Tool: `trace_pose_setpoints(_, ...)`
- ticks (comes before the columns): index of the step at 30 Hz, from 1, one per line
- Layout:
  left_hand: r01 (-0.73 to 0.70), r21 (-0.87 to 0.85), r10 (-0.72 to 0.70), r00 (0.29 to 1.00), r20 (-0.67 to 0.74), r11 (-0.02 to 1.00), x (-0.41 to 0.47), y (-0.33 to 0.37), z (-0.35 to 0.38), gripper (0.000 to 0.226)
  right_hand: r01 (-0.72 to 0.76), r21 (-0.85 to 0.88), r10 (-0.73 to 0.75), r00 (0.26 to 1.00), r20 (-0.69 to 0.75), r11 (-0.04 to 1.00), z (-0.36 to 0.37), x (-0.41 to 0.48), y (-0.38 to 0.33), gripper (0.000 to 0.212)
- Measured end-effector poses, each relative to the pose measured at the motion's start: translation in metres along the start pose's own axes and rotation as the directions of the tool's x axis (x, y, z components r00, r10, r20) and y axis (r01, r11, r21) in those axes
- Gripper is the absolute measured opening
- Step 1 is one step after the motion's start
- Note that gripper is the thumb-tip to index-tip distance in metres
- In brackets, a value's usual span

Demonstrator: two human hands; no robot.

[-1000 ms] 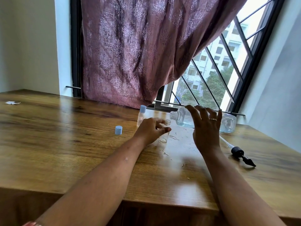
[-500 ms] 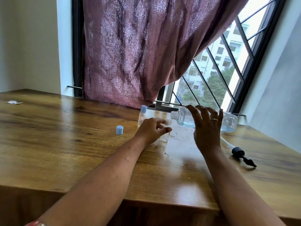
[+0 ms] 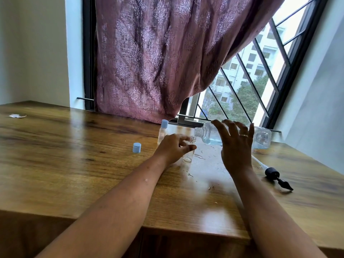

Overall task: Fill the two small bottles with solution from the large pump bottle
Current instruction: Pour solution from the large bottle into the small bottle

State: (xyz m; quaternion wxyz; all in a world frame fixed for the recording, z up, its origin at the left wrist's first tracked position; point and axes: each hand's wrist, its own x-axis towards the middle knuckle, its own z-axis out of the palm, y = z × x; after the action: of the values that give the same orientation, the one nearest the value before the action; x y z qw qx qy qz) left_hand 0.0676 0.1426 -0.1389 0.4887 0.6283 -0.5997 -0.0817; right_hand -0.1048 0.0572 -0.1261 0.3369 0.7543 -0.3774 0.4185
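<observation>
My right hand [image 3: 235, 146] grips the large clear bottle [image 3: 209, 135], tipped on its side with a little blue solution inside. Its threaded mouth points left, just above the neck of a small clear open bottle [image 3: 189, 154]. My left hand [image 3: 172, 148] holds that small bottle upright on the wooden table [image 3: 74, 164]. A second small bottle with a blue cap [image 3: 163, 132] stands just behind my left hand. A loose blue cap [image 3: 136, 147] lies to the left. The black pump head with its tube [image 3: 273, 175] lies on the table to the right.
Drops of spilled liquid [image 3: 199, 156] lie on the table between my hands. A maroon curtain [image 3: 158, 62] hangs behind the bottles over a barred window [image 3: 251, 81]. A scrap of white paper [image 3: 16, 115] sits at the far left. The table's front edge is close below my forearms.
Both hands hold nearly the same pose. The large bottle's mouth has come slightly lower and closer to the small bottle's neck.
</observation>
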Motion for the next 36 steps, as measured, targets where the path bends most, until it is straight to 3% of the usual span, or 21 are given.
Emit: trace_pose_setpoints(36, -0.006, 0.014, 0.007, 1.0, -0.006, 1.0, 0.002, -0.0036, 0.0005, 0.05, -0.004, -0.015, 0.004, 1.0, -0.012, 1.0, -0.0013, 0.0013, 0.0001, 0.082)
